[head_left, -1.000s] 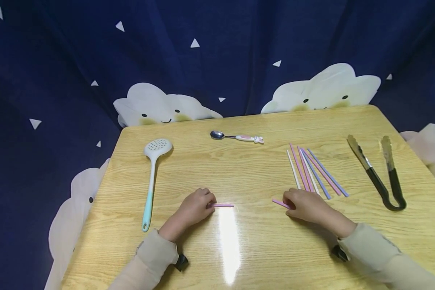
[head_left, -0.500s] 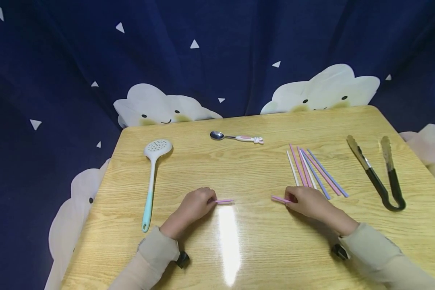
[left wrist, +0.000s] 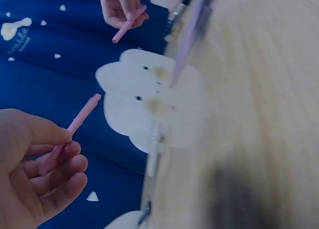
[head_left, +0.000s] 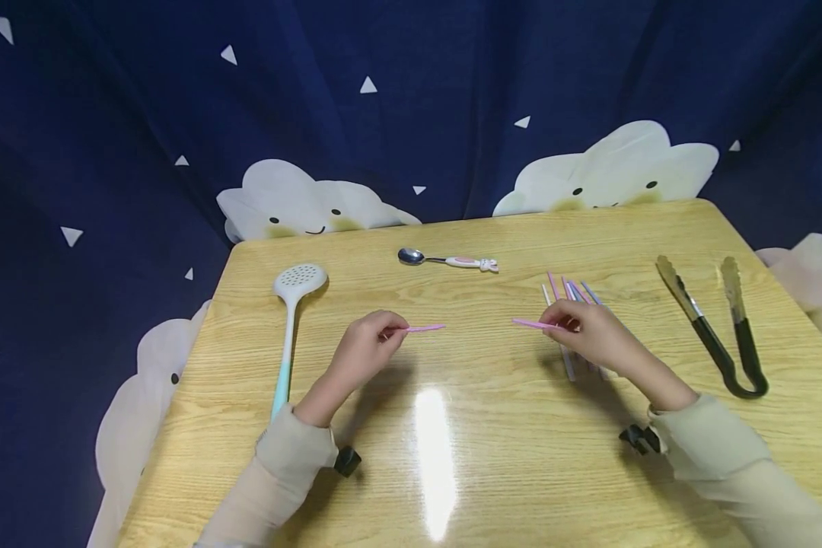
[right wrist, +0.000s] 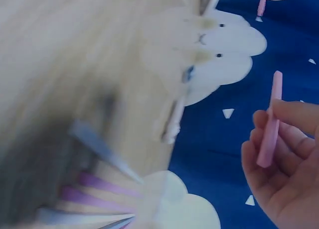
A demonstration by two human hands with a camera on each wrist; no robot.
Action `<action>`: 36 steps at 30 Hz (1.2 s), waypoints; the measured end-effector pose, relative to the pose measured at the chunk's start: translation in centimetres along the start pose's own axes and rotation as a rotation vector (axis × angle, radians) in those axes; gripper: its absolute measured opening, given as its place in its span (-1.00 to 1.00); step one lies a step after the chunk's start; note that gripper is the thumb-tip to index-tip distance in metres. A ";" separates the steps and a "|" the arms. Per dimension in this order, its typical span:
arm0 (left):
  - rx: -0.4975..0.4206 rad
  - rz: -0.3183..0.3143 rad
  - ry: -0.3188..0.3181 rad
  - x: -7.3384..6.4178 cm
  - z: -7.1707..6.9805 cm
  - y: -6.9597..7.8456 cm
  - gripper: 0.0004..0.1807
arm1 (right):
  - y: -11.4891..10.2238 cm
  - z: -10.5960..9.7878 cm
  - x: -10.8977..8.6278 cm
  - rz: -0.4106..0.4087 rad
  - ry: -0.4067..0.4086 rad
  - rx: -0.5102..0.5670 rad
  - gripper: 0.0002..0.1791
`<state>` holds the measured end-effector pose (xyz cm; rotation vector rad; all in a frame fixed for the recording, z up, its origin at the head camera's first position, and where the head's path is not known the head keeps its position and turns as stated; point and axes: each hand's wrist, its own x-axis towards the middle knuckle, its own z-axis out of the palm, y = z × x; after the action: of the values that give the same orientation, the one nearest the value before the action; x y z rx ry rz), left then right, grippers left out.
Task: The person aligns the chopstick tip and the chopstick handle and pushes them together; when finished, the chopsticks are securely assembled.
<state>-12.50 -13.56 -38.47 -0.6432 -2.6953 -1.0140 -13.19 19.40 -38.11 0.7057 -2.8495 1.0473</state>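
My left hand [head_left: 364,350] pinches a short pink straw [head_left: 428,328] between thumb and fingers, its free end pointing right. Facing it across a gap, my right hand [head_left: 599,339] pinches another short pink straw [head_left: 529,323], whose free end points left. Both hands are raised over the table, with shadows below them. In the left wrist view the pink straw [left wrist: 83,115] slants up from the thumb tip, and in the right wrist view the other straw [right wrist: 271,127] lies across the curled fingers. Several long straws [head_left: 567,365] in pink, white and blue lie fanned out beneath my right hand, which partly covers them.
A white slotted skimmer [head_left: 288,327] with a mint handle lies at the left, partly behind my left sleeve. A small spoon [head_left: 462,262] rests near the back edge of the wooden table [head_left: 493,457]. Black-handled tongs [head_left: 715,342] lie spread at the right.
Both hands have risen from the table and moved toward its back edge, each carrying its short pink straw. My right hand now overlaps more of the long straws.
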 end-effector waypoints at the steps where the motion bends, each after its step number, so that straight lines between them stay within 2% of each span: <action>1: -0.029 -0.007 0.024 0.2 -0.2 0.2 -0.95 | -0.2 -0.2 0.1 0.000 0.014 0.028 -0.92; 6: -0.175 -0.039 0.106 0.9 -1.1 0.9 -0.93 | -1.2 -1.3 0.8 0.031 0.068 0.113 -0.90; 12: -0.301 -0.053 0.149 1.6 -1.9 1.7 -0.93 | -2.0 -2.1 1.5 0.079 0.088 0.257 -0.82; 17: -0.319 -0.017 0.182 2.1 -2.3 2.3 -0.88 | -2.3 -2.6 1.9 0.063 0.094 0.304 -0.80; 23: -0.311 0.068 0.218 2.6 -2.4 2.9 -0.87 | -2.8 -3.1 2.2 0.035 0.103 0.308 -0.79; 27: -0.345 0.107 0.231 2.9 -2.4 3.4 -0.87 | -3.3 -3.2 2.4 0.033 0.080 0.392 -0.77; 32: -0.370 0.126 0.214 3.3 -2.1 4.1 -0.89 | -3.8 -3.2 2.5 0.015 0.055 0.531 -0.74; 36: -0.369 0.126 0.187 3.5 -1.9 4.5 -0.90 | -4.0 -3.3 2.6 0.014 0.046 0.563 -0.73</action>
<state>-13.52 -10.65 -33.33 -0.7277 -2.2954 -1.4718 -14.29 17.69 -32.63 0.6636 -2.5213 1.8662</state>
